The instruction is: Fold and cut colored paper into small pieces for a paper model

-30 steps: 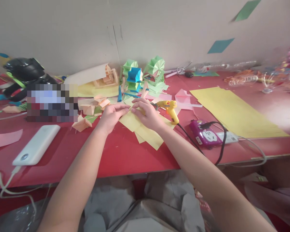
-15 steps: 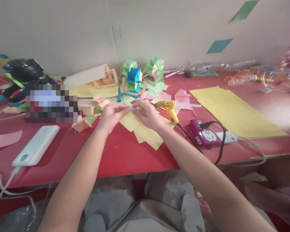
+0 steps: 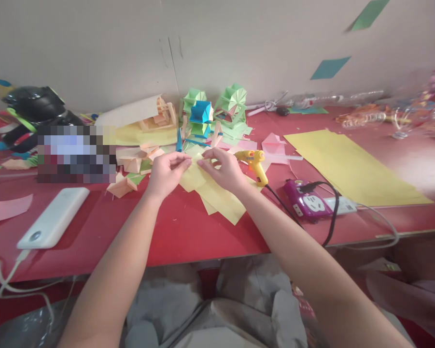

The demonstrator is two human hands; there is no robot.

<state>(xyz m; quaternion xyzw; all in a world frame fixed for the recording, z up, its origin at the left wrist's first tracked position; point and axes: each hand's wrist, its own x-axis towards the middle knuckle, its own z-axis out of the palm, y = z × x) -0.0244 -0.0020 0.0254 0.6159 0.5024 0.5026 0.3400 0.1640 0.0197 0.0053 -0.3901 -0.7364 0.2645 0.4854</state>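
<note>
Both hands meet over a small yellow paper square [image 3: 192,178] near the middle of the red table [image 3: 181,232]. My left hand [image 3: 165,172] pinches its left edge, fingers curled. My right hand [image 3: 223,169] pinches the same sheet from the right, and the sheet is lifted a little off the table. More yellow sheets [image 3: 224,202] lie flat under and in front of my right hand. Just beyond my hands stands a pile of folded green and blue paper models [image 3: 213,112].
A yellow glue gun [image 3: 254,165] lies right of my right hand, its black cord running to a purple power strip [image 3: 307,201]. A large yellow sheet [image 3: 351,166] covers the right side. A white power bank [image 3: 54,217] and a pink note [image 3: 7,208] lie left. Orange folded scraps [image 3: 137,162] sit beyond my left hand.
Both hands have risen slightly and lifted the small yellow square off the table; before, they pressed it flat.
</note>
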